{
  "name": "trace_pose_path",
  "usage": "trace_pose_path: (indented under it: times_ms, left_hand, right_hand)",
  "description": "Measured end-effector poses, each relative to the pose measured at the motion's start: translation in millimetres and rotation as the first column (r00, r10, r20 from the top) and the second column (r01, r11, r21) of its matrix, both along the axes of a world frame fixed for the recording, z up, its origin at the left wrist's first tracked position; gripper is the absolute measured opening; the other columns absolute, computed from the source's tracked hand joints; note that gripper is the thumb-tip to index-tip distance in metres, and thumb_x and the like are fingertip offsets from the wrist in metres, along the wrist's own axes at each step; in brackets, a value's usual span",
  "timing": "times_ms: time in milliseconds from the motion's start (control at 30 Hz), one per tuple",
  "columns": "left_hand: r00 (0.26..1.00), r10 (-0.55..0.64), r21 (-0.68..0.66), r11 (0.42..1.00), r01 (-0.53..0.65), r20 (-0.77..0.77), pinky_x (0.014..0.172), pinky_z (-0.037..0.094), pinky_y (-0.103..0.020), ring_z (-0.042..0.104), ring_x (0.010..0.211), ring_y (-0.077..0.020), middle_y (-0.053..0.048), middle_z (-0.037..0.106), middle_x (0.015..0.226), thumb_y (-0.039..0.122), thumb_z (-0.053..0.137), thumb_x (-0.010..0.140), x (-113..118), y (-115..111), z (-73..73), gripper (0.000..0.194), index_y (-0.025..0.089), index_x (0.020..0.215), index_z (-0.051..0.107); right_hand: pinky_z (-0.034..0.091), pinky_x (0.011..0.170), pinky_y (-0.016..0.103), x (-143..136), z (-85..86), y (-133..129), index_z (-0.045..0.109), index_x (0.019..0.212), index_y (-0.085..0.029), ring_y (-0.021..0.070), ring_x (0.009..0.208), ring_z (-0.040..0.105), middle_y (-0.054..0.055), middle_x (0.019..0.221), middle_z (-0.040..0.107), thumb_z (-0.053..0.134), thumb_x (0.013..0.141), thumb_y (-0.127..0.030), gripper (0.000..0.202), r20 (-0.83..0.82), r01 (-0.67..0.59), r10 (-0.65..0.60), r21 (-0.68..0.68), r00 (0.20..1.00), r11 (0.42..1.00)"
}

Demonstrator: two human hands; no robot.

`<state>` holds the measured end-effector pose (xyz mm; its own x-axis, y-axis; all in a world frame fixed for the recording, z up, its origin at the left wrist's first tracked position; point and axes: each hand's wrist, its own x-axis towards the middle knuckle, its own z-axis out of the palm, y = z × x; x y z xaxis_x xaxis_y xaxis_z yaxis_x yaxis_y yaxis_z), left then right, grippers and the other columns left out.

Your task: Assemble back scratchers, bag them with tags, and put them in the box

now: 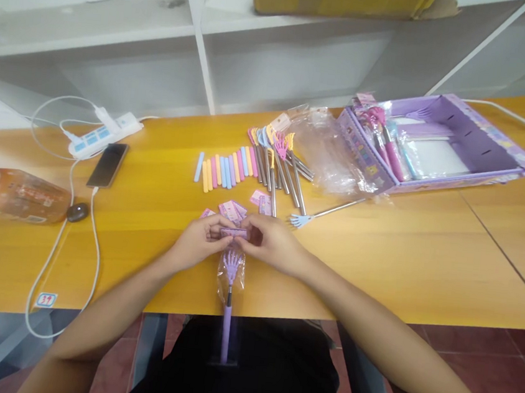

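Observation:
My left hand [199, 240] and my right hand [272, 245] pinch a small folded pink-purple header card [234, 233] from both sides. Just below it lies a purple back scratcher [226, 327] with a hand-shaped head, inside a clear plastic bag [220, 279]. Its handle reaches past the table's front edge, over my lap. Whether the card is fixed to the bag is hidden by my fingers. Beyond my hands are several loose printed cards [231, 210]. A light-blue scratcher head on a metal rod [336, 209] lies to the right of them.
Coloured handle sleeves [224, 172] lie in a row beside a pile of scratcher rods [287, 177]. Clear bags [325, 156] touch a purple display box [456, 176] holding bagged scratchers. At left are a power strip [105, 136], phone [108, 166], cables and orange package [18, 196].

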<state>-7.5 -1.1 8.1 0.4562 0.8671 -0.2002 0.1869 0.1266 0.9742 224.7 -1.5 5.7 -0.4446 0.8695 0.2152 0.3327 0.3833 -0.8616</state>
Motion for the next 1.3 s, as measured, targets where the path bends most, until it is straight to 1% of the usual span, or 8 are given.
trace_pose_path:
  times_ms: [133,300,533,833,933,1100,1200,1300]
  left_hand:
    - [1.0,0.013,-0.037,0.999,-0.013,0.012,0.084,0.062,-0.031,0.079,0.09,-0.02,-0.008,0.082,0.102,0.037,0.084,0.09,-1,-1,-2.8,0.029,0.017,0.109,0.073]
    - [1.0,0.027,-0.045,0.999,-0.027,0.0,0.082,0.061,-0.029,0.079,0.086,-0.0188,-0.007,0.083,0.099,0.028,0.084,0.086,-2,-2,-4.9,0.029,0.017,0.11,0.074]
    - [0.999,0.017,-0.045,0.999,-0.018,-0.03,0.082,0.061,-0.028,0.079,0.086,-0.0181,-0.009,0.084,0.103,0.027,0.084,0.084,-1,-1,-2.2,0.032,0.015,0.111,0.073]
    - [0.999,0.017,-0.052,0.998,-0.018,-0.029,0.079,0.06,-0.027,0.079,0.083,-0.018,-0.008,0.084,0.099,0.024,0.086,0.08,0,0,-0.5,0.033,0.015,0.109,0.073]
    - [1.0,0.011,-0.041,0.999,-0.012,-0.008,0.079,0.06,-0.026,0.079,0.083,-0.0168,-0.008,0.084,0.1,0.023,0.084,0.083,0,-2,-3.0,0.03,0.016,0.109,0.073]
    - [0.999,0.004,-0.066,0.998,-0.001,0.035,0.08,0.061,-0.025,0.08,0.084,-0.0163,-0.007,0.084,0.097,0.023,0.081,0.086,3,-4,-3.8,0.025,0.016,0.108,0.071]
    - [1.0,0.018,-0.065,0.998,-0.017,0.024,0.08,0.062,-0.025,0.081,0.085,-0.0171,-0.008,0.084,0.099,0.023,0.082,0.085,6,-6,-1.8,0.025,0.015,0.106,0.072]
    - [0.999,0.047,-0.08,0.996,-0.047,-0.003,0.081,0.062,-0.026,0.082,0.086,-0.0182,-0.008,0.085,0.097,0.024,0.083,0.084,7,-8,-0.7,0.026,0.015,0.105,0.072]
  right_hand:
    - [0.038,0.06,0.024,1,1.9,0,0.06,0.084,-0.021,0.0114,0.061,0.054,-0.005,0.07,0.06,0.076,0.09,-0.02,0.016,-0.007,-0.011,0.011,-0.003,1.0,1.0]
    - [0.038,0.06,0.023,2,5.1,-1,0.062,0.085,-0.02,0.0108,0.061,0.054,-0.005,0.069,0.06,0.074,0.089,-0.017,0.013,-0.013,-0.033,0.032,-0.04,0.999,0.999]
    - [0.038,0.06,0.023,2,5.9,-1,0.062,0.085,-0.02,0.0105,0.06,0.053,-0.005,0.069,0.059,0.071,0.088,-0.015,0.01,-0.013,-0.05,0.049,-0.087,0.999,0.995]
    - [0.039,0.062,0.023,3,6.2,-1,0.062,0.089,-0.02,0.0109,0.063,0.056,-0.005,0.072,0.06,0.071,0.083,-0.012,0.013,-0.001,-0.083,0.083,-0.107,0.997,0.991]
    - [0.038,0.062,0.023,1,3.9,-1,0.06,0.089,-0.021,0.0115,0.065,0.055,-0.004,0.075,0.06,0.071,0.082,-0.012,0.016,0.037,-0.056,0.059,-0.054,0.998,0.997]
    - [0.035,0.061,0.024,-5,-5.9,-4,0.055,0.086,-0.021,0.012,0.063,0.051,-0.003,0.076,0.058,0.072,0.086,-0.025,0.018,0.061,0.024,-0.025,0.015,0.998,1.0]
    - [0.034,0.061,0.024,-9,-9.2,-5,0.054,0.085,-0.021,0.0119,0.063,0.051,-0.002,0.076,0.058,0.071,0.082,-0.023,0.018,0.052,0.056,-0.058,0.038,0.997,0.998]
    - [0.033,0.06,0.024,-11,-7.6,-6,0.053,0.083,-0.021,0.0115,0.062,0.049,-0.003,0.074,0.057,0.07,0.078,-0.021,0.019,0.043,0.067,-0.068,0.034,0.997,0.997]
